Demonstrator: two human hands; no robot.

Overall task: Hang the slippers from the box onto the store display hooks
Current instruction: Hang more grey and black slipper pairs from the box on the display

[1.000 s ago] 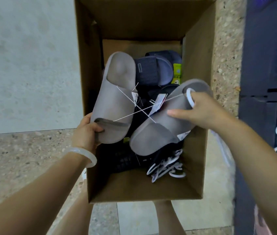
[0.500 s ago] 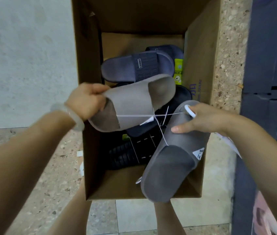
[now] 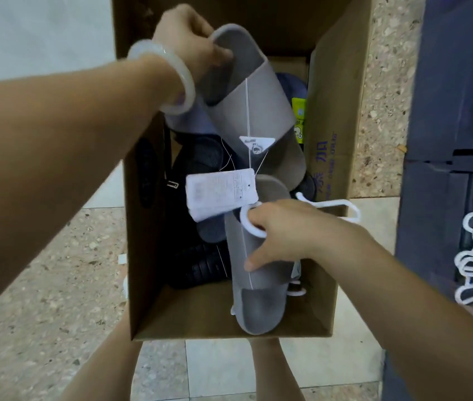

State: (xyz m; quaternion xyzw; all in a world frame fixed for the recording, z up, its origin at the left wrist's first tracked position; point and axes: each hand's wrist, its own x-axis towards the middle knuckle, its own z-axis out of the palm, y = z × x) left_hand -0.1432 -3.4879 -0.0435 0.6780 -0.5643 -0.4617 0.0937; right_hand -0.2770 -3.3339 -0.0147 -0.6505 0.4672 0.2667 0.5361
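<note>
Grey slippers point(image 3: 254, 111) are up over the box point(image 3: 330, 117), left hand point(image 3: 189, 44) gripping one heel, right hand point(image 3: 284, 230) curled round the other plus a hanger point(image 3: 328, 205). The thin thread point(image 3: 248, 117) joining them is taut; pulling wider could snap it or snag the tag point(image 3: 221, 195).

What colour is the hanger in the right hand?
White; the hanger in the right hand shows clearly in the head view.

Speckled terrazzo floor point(image 3: 41, 285) w/ pale tiles, grey wall point(image 3: 27, 30) upper left, dark shelving unit point(image 3: 438, 111) right.
</note>
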